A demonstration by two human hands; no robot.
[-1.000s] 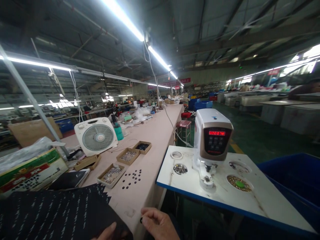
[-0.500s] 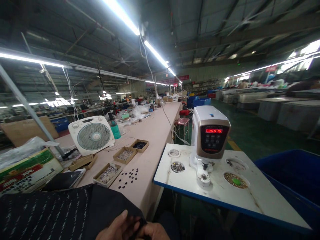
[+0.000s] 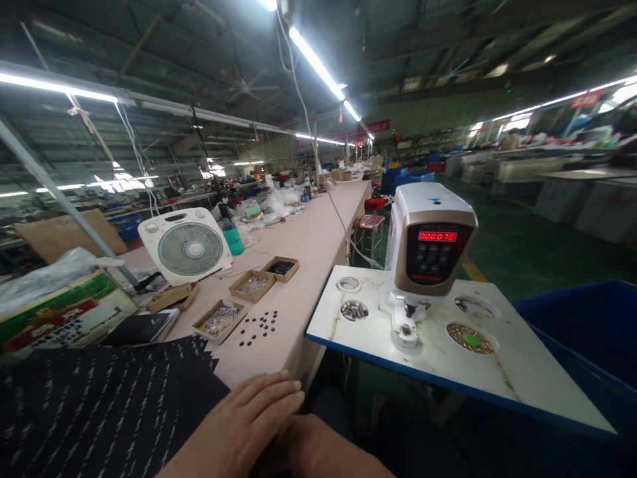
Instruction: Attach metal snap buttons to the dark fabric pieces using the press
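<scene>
Head view: the left hand (image 3: 239,421) is laid, fingers (image 3: 271,401) nearly straight and together, across the right hand (image 3: 311,441), so whether anything is held cannot be told, while black cloth (image 3: 94,405) is spread beside them on the desk (image 3: 318,229), presumably for ready reach.

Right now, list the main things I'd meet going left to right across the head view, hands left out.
Black fabric with white marks → loose dark discs → red stool → white machine with red digits → blue bin.
</scene>
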